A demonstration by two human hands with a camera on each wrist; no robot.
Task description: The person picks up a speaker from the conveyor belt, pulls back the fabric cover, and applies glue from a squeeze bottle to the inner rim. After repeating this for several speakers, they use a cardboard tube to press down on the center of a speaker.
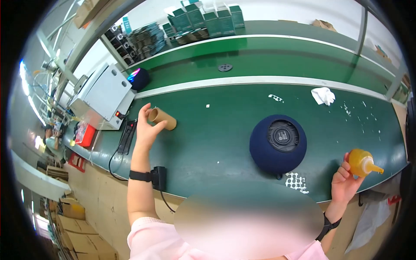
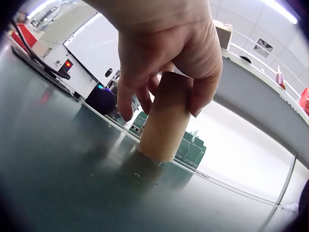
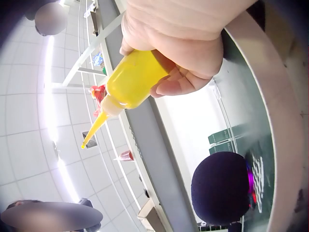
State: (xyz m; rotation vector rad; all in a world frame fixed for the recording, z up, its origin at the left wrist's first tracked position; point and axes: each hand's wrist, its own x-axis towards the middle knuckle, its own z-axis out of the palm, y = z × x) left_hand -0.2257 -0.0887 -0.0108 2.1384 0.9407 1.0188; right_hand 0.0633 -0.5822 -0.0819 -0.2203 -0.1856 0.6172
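A brown cardboard tube [image 1: 164,119] stands on the green table at left, its hollow top visible. My left hand [image 1: 147,130] has thumb and fingers on either side of the tube's upper part; in the left wrist view, the left hand [image 2: 169,48] reaches over the tube [image 2: 166,121] from above. My right hand [image 1: 345,182] grips a yellow squeeze bottle [image 1: 359,162] above the table's right end, nozzle pointing right. In the right wrist view, fingers of the right hand [image 3: 178,43] curl round the bottle [image 3: 137,79], whose nozzle points down-left.
A dark blue round speaker [image 1: 277,147] sits mid-right, its recessed black base facing up. Around it lie white perforated scraps [image 1: 297,182] and a white cloth [image 1: 323,96]. At left are a white machine [image 1: 102,97], a power strip [image 1: 127,138] and a lit round speaker [image 1: 138,79].
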